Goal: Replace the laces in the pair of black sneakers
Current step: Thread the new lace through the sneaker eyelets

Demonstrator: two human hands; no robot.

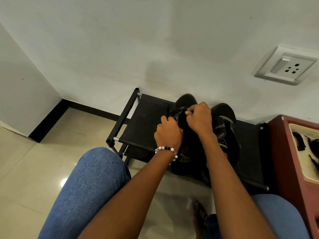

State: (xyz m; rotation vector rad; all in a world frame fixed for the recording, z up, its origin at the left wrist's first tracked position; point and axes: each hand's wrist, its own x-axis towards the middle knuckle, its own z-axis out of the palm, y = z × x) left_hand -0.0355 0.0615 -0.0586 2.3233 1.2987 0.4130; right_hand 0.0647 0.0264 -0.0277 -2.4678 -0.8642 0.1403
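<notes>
Two black sneakers stand side by side on a low black rack, toes toward the wall. My left hand, with a bead bracelet at the wrist, grips the left side of the left sneaker near its eyelets. My right hand is over the same shoe's tongue, thumb and fingers pinched together on what looks like a black lace; the lace itself is hard to make out. The right sneaker with grey panels sits untouched beside my right forearm.
A maroon stool at the right carries a cream tray with several black laces. A wall socket is above it. My knees in blue jeans are in front, over a glossy tile floor.
</notes>
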